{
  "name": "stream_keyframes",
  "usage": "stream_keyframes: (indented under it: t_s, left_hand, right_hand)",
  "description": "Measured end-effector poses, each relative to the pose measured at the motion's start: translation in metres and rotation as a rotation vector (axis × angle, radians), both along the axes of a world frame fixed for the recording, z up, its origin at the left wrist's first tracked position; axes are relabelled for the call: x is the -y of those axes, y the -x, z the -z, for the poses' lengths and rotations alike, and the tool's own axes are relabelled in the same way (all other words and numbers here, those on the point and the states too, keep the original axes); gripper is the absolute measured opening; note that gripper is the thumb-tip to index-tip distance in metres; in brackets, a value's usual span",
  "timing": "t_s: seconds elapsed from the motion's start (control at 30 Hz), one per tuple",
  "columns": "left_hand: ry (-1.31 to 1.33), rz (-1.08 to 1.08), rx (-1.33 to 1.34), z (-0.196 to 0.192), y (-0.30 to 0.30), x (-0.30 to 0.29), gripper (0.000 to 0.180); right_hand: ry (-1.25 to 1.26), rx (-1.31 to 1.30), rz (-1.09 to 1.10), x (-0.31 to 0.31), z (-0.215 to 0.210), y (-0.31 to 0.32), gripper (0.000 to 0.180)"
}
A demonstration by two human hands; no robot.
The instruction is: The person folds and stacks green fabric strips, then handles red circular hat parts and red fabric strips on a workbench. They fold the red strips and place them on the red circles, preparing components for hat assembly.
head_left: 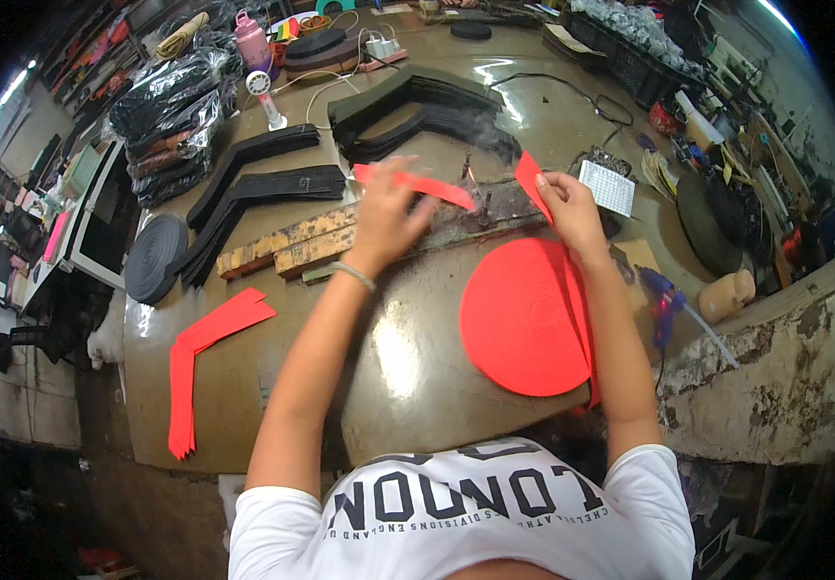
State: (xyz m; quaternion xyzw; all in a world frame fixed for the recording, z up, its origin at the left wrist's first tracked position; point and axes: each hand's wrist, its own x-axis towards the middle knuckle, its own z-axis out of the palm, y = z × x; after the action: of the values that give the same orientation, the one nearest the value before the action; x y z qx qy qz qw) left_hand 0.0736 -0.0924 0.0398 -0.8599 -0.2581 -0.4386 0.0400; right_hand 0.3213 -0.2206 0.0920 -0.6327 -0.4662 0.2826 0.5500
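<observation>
My left hand (390,215), slightly blurred, grips a short red webbing strip (448,191) that points right. A small glowing tool tip (470,176) stands upright just beyond the strip's right end, with faint smoke above it. In my right hand (568,207), thumb and fingers pinch the free end of red webbing (528,174). That band runs down under my right forearm, along the edge of a large flat red webbing roll (519,324) on the table. At the left, a fanned stack of cut red strips (206,333) lies bent in an angle.
Worn wooden bars (287,246) cross the table before the cutting tip. Black strip stacks (272,184), a dark roll (156,259) and olive-black strips (417,106) lie beyond. A blue glue gun (664,302) and cardboard tube (727,293) sit right; a small fan (264,100) stands far left.
</observation>
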Motion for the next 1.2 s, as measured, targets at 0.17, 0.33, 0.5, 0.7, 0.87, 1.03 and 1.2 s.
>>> stream_keyframes:
  t_s: [0.17, 0.33, 0.5, 0.7, 0.87, 1.03, 1.2]
  left_hand:
    - [0.035, 0.109, -0.146, 0.004, -0.018, 0.036, 0.029]
    - [0.126, 0.039, -0.044, -0.029, 0.063, 0.081, 0.018]
    - [0.580, -0.332, -0.002, -0.011, 0.122, 0.132, 0.020]
    - [0.668, -0.376, 0.079, 0.027, 0.135, 0.141, 0.026]
    - [0.709, -0.375, 0.057, 0.023, 0.137, 0.140, 0.025]
    - [0.722, -0.381, 0.058, 0.022, 0.136, 0.140, 0.024]
    - [0.715, -0.383, 0.056, 0.021, 0.136, 0.140, 0.023]
  right_hand:
    - [-0.201, 0.032, 0.018, 0.032, -0.005, 0.064, 0.029]
    - [-0.242, 0.214, -0.043, 0.058, 0.003, 0.111, 0.028]
    - [0.011, 0.314, -0.279, 0.053, 0.035, 0.172, 0.028]
    - [0.125, 0.364, -0.402, 0.032, 0.061, 0.200, 0.029]
    - [0.201, 0.350, -0.433, 0.025, 0.067, 0.202, 0.027]
    - [0.247, 0.387, -0.421, 0.024, 0.062, 0.204, 0.028]
    - [0.219, 0.624, -0.370, 0.030, 0.056, 0.214, 0.029]
